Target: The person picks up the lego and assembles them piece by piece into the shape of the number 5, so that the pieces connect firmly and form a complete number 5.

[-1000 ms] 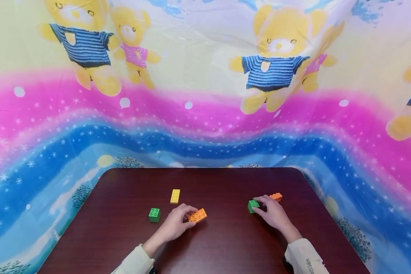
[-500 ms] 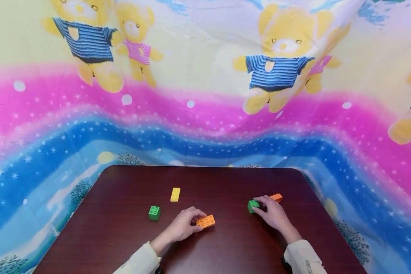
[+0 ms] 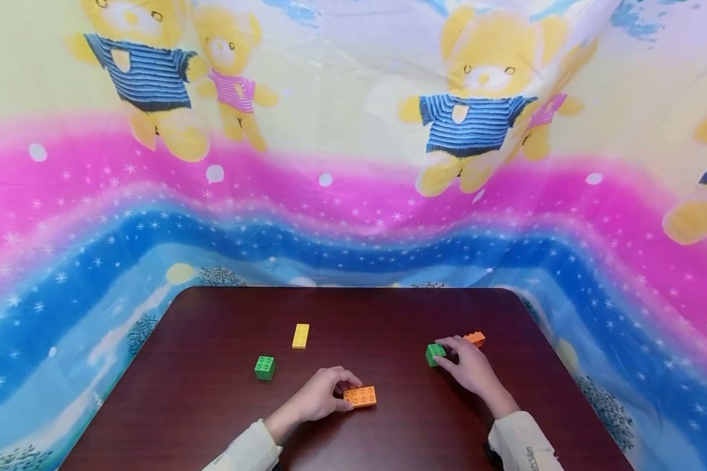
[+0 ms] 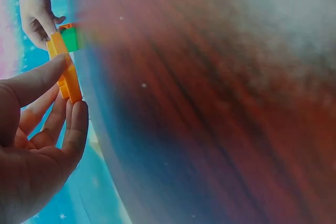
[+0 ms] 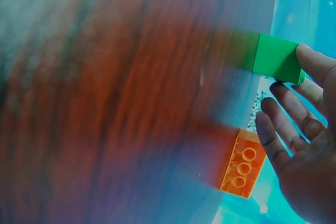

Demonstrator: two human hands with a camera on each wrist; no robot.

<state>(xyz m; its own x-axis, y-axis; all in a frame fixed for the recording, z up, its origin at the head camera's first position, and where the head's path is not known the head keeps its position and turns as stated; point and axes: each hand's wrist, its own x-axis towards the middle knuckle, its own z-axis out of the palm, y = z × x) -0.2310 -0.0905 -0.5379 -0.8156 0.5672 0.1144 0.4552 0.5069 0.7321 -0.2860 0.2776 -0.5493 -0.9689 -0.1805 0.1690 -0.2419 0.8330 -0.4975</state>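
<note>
My left hand [image 3: 325, 394] pinches a light-orange toy building brick [image 3: 362, 396] by its left end, thumb in front and fingers behind. Its studs face up in the head view; the left wrist view shows the same brick [image 4: 65, 69] between thumb and fingertips. On the right, my right hand [image 3: 468, 364] has thumb and fingers on a green brick [image 3: 435, 354] that stands on the table. In the right wrist view, this green brick [image 5: 277, 59] sits at the thumb tip. Just behind the right hand lies a darker orange brick [image 3: 476, 338], partly hidden; its hollow underside [image 5: 244, 167] shows in the right wrist view.
A second green brick [image 3: 264, 367] stands left on the dark wooden table [image 3: 377, 314]. Behind it lies a flat yellow brick [image 3: 300, 335]. A cloth printed with bears [image 3: 477, 131] hangs round the table's back and sides.
My left hand has carried the light-orange brick right and toward me, and the brick has turned until its long side runs nearly crosswise. The right hand has stayed at the green brick.
</note>
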